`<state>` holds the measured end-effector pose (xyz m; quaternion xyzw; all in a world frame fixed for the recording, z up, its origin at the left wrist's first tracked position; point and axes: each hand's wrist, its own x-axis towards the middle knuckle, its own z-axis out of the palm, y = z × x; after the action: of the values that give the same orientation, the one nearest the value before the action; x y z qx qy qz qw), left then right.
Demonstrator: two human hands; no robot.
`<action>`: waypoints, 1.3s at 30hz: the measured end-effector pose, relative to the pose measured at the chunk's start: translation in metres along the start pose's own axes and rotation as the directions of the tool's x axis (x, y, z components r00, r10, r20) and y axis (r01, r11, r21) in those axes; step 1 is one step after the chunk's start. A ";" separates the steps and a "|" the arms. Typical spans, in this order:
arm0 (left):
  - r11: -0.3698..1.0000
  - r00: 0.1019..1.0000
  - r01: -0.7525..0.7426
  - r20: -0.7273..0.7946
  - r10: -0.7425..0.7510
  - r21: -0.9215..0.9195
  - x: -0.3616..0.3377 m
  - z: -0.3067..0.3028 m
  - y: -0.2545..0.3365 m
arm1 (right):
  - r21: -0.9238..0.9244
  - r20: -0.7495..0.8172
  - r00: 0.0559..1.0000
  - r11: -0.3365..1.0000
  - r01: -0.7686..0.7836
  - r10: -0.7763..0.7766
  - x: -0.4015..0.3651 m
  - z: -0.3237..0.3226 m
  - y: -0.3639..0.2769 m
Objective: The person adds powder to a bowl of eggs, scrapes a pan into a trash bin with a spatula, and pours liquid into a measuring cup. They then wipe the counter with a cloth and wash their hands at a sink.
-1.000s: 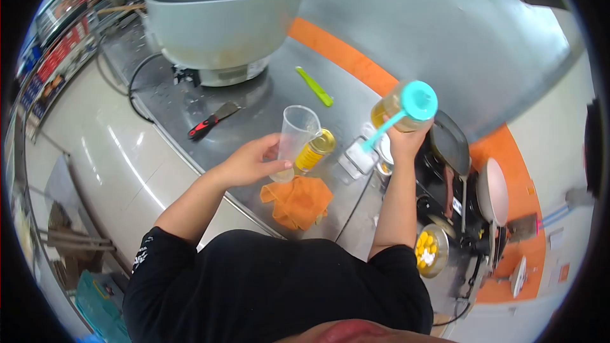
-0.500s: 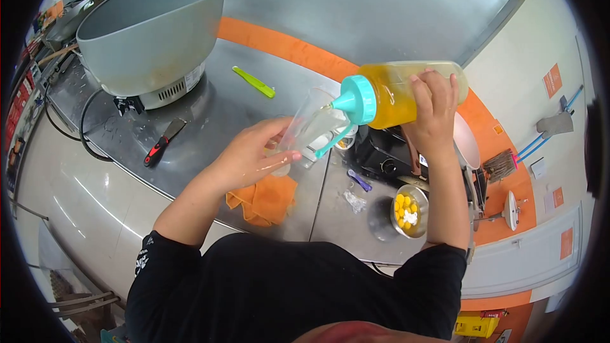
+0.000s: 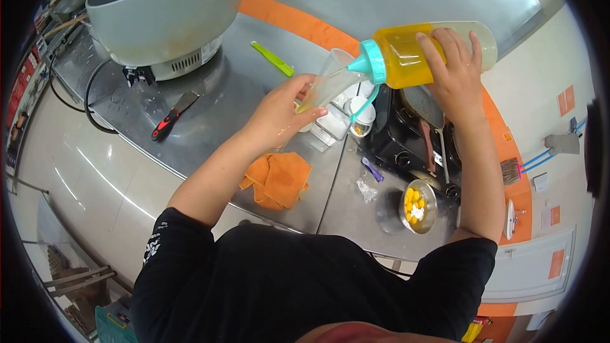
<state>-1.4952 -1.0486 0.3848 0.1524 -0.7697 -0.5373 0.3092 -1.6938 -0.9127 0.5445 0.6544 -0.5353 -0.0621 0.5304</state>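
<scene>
My left hand (image 3: 284, 113) is wrapped round a clear plastic cup (image 3: 335, 81), tilted with its mouth toward the right. A little pale yellow shows near its base by my fingers. In my right hand (image 3: 454, 67) is a squeeze bottle (image 3: 406, 57) with yellow oil and a turquoise cap. The bottle lies almost level, and its nozzle points into the cup's mouth. The cap's turquoise strap hangs below. Below my right forearm, a steel bowl (image 3: 429, 211) holds several egg yolks and some white powder.
A large grey mixer-like tub (image 3: 165, 19) stands at the left. On the steel counter are a green-handled tool (image 3: 272, 58), a red-and-black scraper (image 3: 171, 121), an orange cloth (image 3: 277, 180) and a purple spoon (image 3: 372, 169). A black stove (image 3: 391, 136) bears a pan (image 3: 424, 105).
The view has shifted, so the counter's things sit higher and further right. Both hands still hold the cup and bottle together, with the nozzle at the cup's mouth.
</scene>
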 end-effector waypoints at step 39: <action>0.764 0.750 0.034 0.521 0.406 -0.645 0.043 -0.014 -0.012 | -0.256 -0.059 0.989 0.960 0.115 -0.134 0.032 -0.033 0.032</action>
<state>-1.5195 -1.0877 0.3908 -0.2302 -0.6193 -0.7413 0.1185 -1.6794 -0.9118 0.5986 0.6162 -0.4604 -0.1381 0.6239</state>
